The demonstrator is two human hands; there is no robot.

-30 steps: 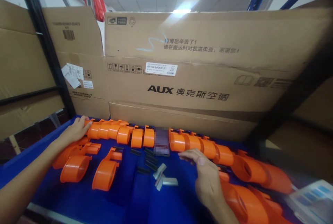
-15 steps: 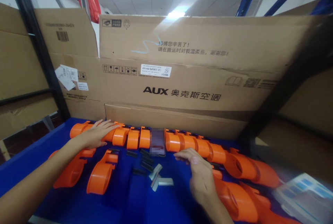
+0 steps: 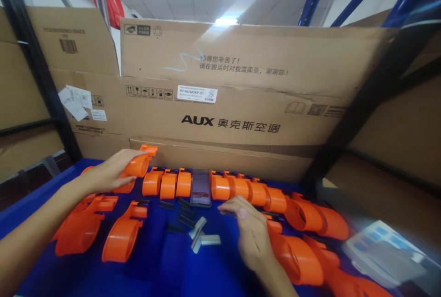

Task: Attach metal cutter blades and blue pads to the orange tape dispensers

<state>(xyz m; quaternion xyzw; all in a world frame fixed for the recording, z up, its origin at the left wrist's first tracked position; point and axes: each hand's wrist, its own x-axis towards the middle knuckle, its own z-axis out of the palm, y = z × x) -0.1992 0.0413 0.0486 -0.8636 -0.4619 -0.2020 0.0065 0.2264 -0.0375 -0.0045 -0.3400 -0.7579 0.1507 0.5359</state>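
Observation:
My left hand (image 3: pixel 112 168) grips an orange plastic ring-shaped part (image 3: pixel 138 164) with a tab, raised at the left end of the back row. Its fingers wrap over the part's side. Over the blue surface, my right hand (image 3: pixel 253 235) is closed with its fingers curled together; what they hold, if anything, is hidden. Left of it lie silver metal strips (image 3: pixel 210 240) and several black strips (image 3: pixel 186 220). A phone (image 3: pixel 200 189) stands in the back row between orange rings (image 3: pixel 168 185).
More orange parts lie at front left (image 3: pixel 120 239) and along the right (image 3: pixel 308 260). A clear plastic case (image 3: pixel 382 253) sits at far right. Behind stands a cardboard panel (image 3: pixel 234 145), with a black post (image 3: pixel 358 99) at the right. Blue cloth (image 3: pixel 206 274) covers the table.
My left hand has closed on an orange ring part and lifted it up from the back row. My right hand keeps much the same pose. The whole view has shifted slightly.

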